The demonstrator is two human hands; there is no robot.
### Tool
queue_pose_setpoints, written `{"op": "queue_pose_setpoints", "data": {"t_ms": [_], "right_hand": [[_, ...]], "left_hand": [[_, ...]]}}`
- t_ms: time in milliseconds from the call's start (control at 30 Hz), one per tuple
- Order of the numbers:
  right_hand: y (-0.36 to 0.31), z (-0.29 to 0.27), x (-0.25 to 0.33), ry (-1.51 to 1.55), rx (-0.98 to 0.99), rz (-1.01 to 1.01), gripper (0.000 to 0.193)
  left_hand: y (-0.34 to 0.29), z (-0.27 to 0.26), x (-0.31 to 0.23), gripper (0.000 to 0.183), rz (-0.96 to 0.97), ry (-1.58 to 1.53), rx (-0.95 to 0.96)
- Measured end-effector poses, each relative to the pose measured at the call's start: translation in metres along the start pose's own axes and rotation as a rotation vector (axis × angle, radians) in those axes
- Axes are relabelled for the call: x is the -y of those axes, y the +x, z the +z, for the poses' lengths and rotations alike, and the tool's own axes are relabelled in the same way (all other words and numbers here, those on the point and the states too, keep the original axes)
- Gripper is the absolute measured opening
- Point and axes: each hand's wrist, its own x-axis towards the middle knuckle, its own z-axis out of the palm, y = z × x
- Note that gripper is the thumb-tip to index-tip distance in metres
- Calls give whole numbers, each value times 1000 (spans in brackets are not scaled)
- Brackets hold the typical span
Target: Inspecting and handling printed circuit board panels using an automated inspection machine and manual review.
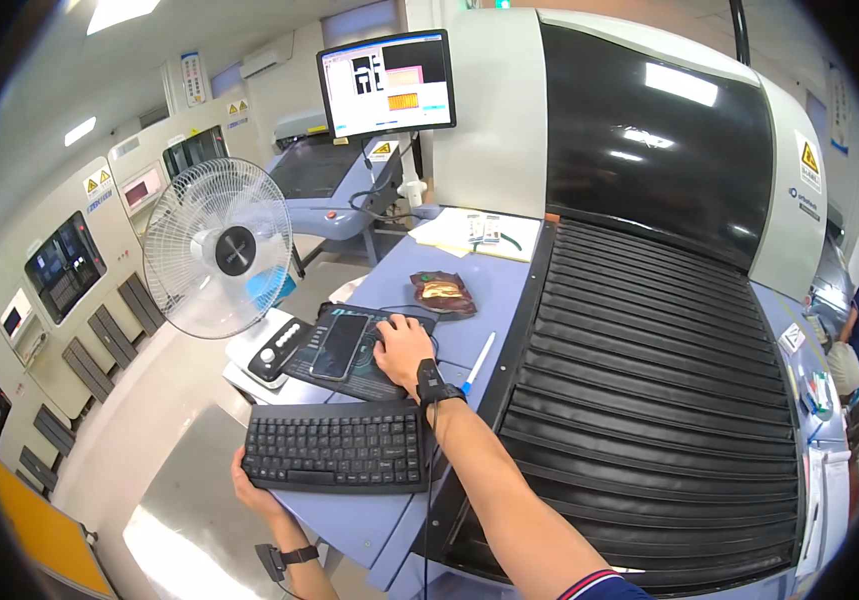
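My left hand [253,492] is at the near left corner of a black keyboard [334,448], its fingers closed around the edge and partly hidden under it. My right hand [405,350] lies over a dark patterned mouse pad [364,380], fingers bent downward. Whatever sits beneath that palm is covered by the hand. Just left of it, a smartphone [340,346] with a dark screen rests on the pad. Each wrist wears a black strap with a small device. Past my right wrist, a white and blue pen [479,362] lies on the blue tabletop.
A round fan [217,250] stands left, beside a black control box with a knob [277,352]. Behind the pad lies a dark red pouch [441,292]. A monitor [387,85] is mounted above. To the right is a large machine with a black ribbed bed [649,400].
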Motion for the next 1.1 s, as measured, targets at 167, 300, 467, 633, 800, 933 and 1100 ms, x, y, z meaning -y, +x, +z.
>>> {"op": "queue_pose_setpoints", "data": {"t_ms": [167,300,467,633,800,933,1100], "right_hand": [[-6,1,0,55,-50,-41,31],[-3,-4,-1,15,10,-10,33],[-4,-1,-1,16,-89,-42,27],[-4,0,-1,35,-78,-30,26],[-4,-1,1,54,-65,-29,26],[-6,-2,0,102,-47,-34,28],[-5,-4,1,126,-24,-29,29]], "left_hand": [[0,-5,4,55,-67,-166,53],[-1,0,-5,56,-85,-145,59],[-3,4,-1,58,-70,-196,27],[-2,4,-5,58,-83,-199,37],[0,3,-6,58,-80,-213,42],[-5,7,-15,56,-103,-192,34],[-3,4,-9,59,-31,-119,35]]}}
